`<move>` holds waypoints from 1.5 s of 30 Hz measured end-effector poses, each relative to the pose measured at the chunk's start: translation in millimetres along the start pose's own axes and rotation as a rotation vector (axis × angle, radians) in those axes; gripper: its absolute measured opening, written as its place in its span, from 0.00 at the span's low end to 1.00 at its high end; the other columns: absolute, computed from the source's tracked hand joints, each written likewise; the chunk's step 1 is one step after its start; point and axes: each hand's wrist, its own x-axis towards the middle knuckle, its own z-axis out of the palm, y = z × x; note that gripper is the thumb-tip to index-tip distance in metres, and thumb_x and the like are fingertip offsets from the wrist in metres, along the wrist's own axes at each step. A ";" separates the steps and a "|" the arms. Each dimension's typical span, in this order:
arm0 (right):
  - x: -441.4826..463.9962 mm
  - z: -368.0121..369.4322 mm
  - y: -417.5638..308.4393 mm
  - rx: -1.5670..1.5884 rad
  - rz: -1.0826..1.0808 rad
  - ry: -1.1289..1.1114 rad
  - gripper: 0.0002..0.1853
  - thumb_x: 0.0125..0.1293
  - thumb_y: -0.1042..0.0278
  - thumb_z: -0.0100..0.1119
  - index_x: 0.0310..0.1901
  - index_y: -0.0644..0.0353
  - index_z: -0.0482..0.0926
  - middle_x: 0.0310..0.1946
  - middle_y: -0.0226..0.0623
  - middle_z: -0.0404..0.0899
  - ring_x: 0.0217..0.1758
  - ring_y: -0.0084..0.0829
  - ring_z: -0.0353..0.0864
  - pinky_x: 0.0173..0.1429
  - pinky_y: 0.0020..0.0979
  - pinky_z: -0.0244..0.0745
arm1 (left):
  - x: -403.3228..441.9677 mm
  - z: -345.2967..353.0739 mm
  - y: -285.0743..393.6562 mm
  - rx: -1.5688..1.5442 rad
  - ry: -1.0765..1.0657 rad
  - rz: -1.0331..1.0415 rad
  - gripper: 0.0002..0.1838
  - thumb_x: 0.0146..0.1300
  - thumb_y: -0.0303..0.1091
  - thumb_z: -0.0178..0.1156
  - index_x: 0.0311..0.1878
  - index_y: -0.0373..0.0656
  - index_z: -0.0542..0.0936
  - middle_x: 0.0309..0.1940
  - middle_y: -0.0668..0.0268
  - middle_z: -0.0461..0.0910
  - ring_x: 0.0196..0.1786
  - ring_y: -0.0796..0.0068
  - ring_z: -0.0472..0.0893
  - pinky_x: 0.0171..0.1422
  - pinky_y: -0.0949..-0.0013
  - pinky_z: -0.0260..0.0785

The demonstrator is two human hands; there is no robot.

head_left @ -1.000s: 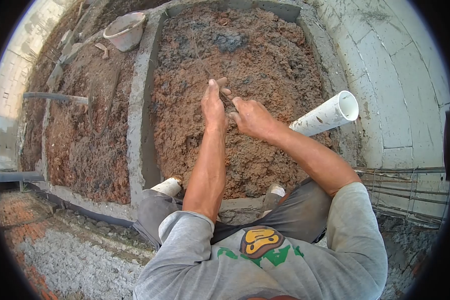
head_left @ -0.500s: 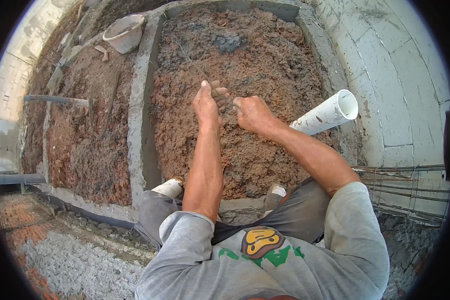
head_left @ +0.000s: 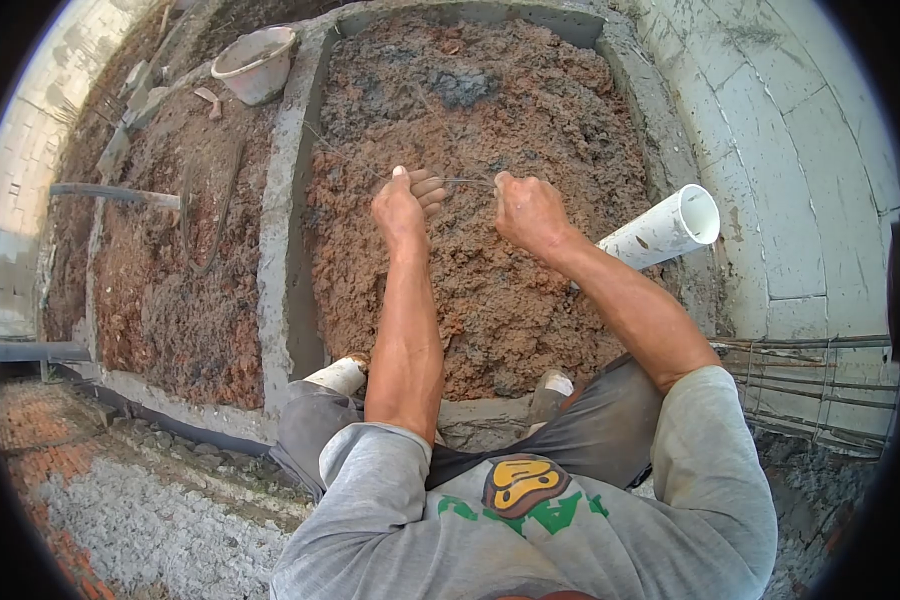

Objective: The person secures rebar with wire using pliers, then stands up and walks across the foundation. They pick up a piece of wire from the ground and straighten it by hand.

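Note:
A thin dark wire, perhaps a string, stretches between my two hands above the rough brown soil. My right hand is closed in a pinch on one part of it. My left hand has its thumb up and fingers curled, with the wire running through its grip. Beyond the left hand the loose end trails toward the concrete kerb on the left. Both hands are apart from the soil.
A white plastic pipe sticks up at the right of the soil bed. Concrete kerbs frame it. A dirty bucket, a looped hose and a grey pipe lie to the left. Steel rods jut out at right.
My hands have moved apart: the right one shifted right, the left one slightly left. The wire between them now runs nearly level, and its loose end has swung left.

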 end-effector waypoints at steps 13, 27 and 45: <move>-10.8 3.3 7.4 -0.113 -0.183 0.124 0.04 0.54 0.77 0.55 0.32 0.65 0.72 0.25 0.48 0.79 0.27 0.42 0.84 0.31 0.40 0.81 | -7.2 3.5 -16.2 0.760 0.307 0.342 0.19 0.69 0.48 0.54 0.47 0.41 0.77 0.37 0.60 0.78 0.46 0.63 0.76 0.55 0.52 0.63; -20.4 4.1 -2.5 -0.034 -0.314 0.189 0.05 0.58 0.74 0.53 0.36 0.64 0.71 0.26 0.46 0.78 0.33 0.46 0.83 0.36 0.41 0.80 | -13.4 11.4 -12.2 0.594 0.119 0.459 0.28 0.68 0.57 0.49 0.34 0.40 0.84 0.31 0.51 0.82 0.36 0.52 0.79 0.47 0.54 0.68; -29.8 -58.8 -22.6 1.042 -0.084 -0.630 0.11 0.71 0.65 0.48 0.38 0.65 0.75 0.22 0.32 0.78 0.20 0.23 0.79 0.21 0.25 0.73 | -2.6 1.8 4.8 0.391 -0.036 0.474 0.33 0.71 0.53 0.51 0.14 0.38 0.65 0.11 0.71 0.56 0.19 0.77 0.55 0.23 0.61 0.48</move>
